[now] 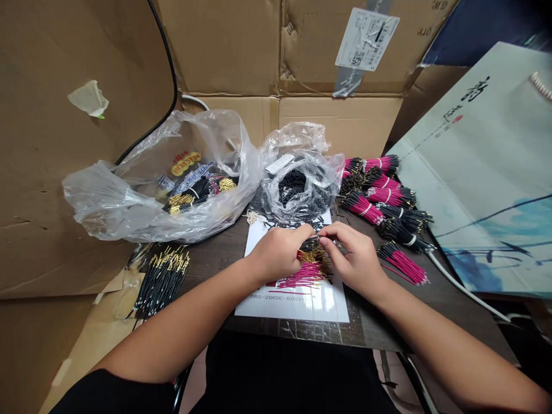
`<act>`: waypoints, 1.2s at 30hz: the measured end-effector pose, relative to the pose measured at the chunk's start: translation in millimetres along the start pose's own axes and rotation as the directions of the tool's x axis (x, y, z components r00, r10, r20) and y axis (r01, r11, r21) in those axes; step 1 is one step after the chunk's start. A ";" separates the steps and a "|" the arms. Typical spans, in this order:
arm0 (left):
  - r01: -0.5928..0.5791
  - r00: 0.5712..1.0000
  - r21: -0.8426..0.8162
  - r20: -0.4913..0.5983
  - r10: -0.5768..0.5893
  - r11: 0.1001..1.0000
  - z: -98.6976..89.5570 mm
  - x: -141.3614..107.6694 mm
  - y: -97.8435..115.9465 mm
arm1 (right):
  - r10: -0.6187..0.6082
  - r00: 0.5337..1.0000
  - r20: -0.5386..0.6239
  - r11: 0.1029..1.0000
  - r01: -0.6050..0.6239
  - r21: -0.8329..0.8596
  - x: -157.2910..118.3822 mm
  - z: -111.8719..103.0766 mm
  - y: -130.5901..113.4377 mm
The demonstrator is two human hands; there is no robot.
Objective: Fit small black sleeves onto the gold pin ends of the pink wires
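Observation:
My left hand (pixel 278 253) is closed, thumb and fingertips toward the middle. Facing it, my right hand (pixel 356 259) pinches with thumb and forefinger. Between the fingertips is a thin dark piece (pixel 316 238), like a wire end or a short black sleeve; it is too small to tell which. Under the hands, pink wires (pixel 304 276) with gold terminals lie on a white printed sheet (pixel 297 307). Short black sleeves (pixel 276 225) are strewn along the sheet's far end. Behind them, an open clear bag (pixel 321 158) holds many black sleeves (pixel 293 187).
A large plastic bag (pixel 103 204) at left contains bundled wires (pixel 190 195). Loose black wires (pixel 159 279) with gold ends lie at the left edge. Tied pink and black wire bundles (pixel 388 195) sit right, beside a paper bag (pixel 487 172). Cardboard (pixel 224 52) walls the back.

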State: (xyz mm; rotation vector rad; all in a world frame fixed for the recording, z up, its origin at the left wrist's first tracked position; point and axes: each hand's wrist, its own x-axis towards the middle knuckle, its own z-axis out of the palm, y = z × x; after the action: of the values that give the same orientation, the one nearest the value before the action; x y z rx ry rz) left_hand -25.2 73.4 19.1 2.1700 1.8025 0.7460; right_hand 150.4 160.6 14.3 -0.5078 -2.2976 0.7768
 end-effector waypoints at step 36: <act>-0.304 0.906 -0.171 -0.355 0.229 0.937 10.8 -4.7 7.7 | -0.083 0.985 -0.154 0.964 0.119 0.239 -9.0 1.2 -10.3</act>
State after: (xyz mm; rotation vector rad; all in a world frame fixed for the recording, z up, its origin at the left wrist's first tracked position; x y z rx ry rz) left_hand -13.7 68.7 12.5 2.2680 1.4716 1.3789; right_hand 154.4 147.6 16.1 -0.3183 -2.0422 0.9301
